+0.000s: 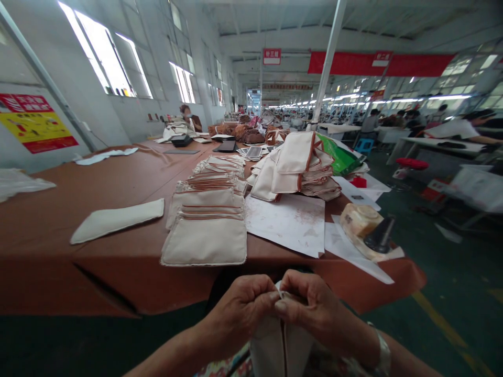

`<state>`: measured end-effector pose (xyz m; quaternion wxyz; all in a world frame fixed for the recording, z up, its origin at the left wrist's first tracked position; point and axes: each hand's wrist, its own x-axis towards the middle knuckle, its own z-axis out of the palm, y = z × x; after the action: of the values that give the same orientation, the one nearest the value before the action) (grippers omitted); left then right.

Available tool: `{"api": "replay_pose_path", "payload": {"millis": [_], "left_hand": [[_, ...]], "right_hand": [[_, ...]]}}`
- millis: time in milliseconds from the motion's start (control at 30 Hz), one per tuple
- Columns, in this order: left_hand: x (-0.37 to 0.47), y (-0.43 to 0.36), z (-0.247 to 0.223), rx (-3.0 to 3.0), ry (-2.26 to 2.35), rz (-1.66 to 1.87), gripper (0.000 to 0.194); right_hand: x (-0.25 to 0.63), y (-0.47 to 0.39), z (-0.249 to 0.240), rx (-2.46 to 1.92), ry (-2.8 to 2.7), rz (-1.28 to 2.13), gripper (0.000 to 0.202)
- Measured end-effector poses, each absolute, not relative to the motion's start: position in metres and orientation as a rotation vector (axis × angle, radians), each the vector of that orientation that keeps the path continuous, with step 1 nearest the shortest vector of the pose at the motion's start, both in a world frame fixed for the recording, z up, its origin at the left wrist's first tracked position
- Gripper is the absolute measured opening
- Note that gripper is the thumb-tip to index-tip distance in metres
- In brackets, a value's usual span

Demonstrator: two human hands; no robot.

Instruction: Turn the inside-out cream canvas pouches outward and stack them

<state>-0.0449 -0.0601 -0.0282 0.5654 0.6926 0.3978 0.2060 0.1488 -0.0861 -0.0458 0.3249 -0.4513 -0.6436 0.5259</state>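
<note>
A: What is each grip doing?

B: The left hand (245, 298) and the right hand (320, 309) are both pinching the top edge of a cream fabric piece with a dark line down its middle (267, 345). Each grip is holding narrow, thumb against fingers, and the fingertips are almost meeting.

A: Where is that piece sitting?

B: It is hanging below the two hands, in front of the bench's near edge and above a multicoloured patterned cloth (214, 369). Its lower end is running out of view. A pale band (384, 351) is circling the right wrist.

A: And just past the hands?

B: A broad bench covered in brown sheeting (78, 196) is standing there. A row of overlapping cream rectangular pouches with brown edging (204, 242) is stretching back from its near edge. A long, flat cream piece (118, 221) is lying apart on the left, and a smudged white paper sheet (288, 222) is lying beside the row on the right.

A: Farther out?

B: At the right, a yellowish block (358, 219) is resting beside a black cone-shaped object (380, 235). Behind the sheet, a heap of cream pouches with orange-brown edges (293, 157) is rising near a green plastic bag (340, 154).
</note>
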Motion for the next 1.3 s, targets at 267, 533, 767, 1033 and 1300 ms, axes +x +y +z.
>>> {"api": "replay_pose_path", "payload": {"millis": [267,533,767,1033,1300], "left_hand": [[-0.047,-0.06,-0.035,1.51,0.94,0.501,0.028],[-0.043,-0.055,-0.035,1.424,0.984,0.374,0.023],[-0.04,-0.062,-0.037,1.629,1.085,0.438,0.024],[-0.034,-0.067,-0.039,1.854,1.097,0.595,0.029],[-0.044,-0.059,-0.034,1.352,0.822,0.447,0.036]], "right_hand": [[0.144,-0.091,-0.049,-1.227,-1.56,1.47,0.029],[0.141,-0.091,-0.071,-1.247,-1.685,1.121,0.039],[0.145,-0.092,-0.061,-1.259,-1.853,1.011,0.029],[0.142,-0.089,-0.054,-1.317,-1.832,1.019,0.023],[0.145,-0.088,-0.07,-1.143,-1.532,1.467,0.031]]}}
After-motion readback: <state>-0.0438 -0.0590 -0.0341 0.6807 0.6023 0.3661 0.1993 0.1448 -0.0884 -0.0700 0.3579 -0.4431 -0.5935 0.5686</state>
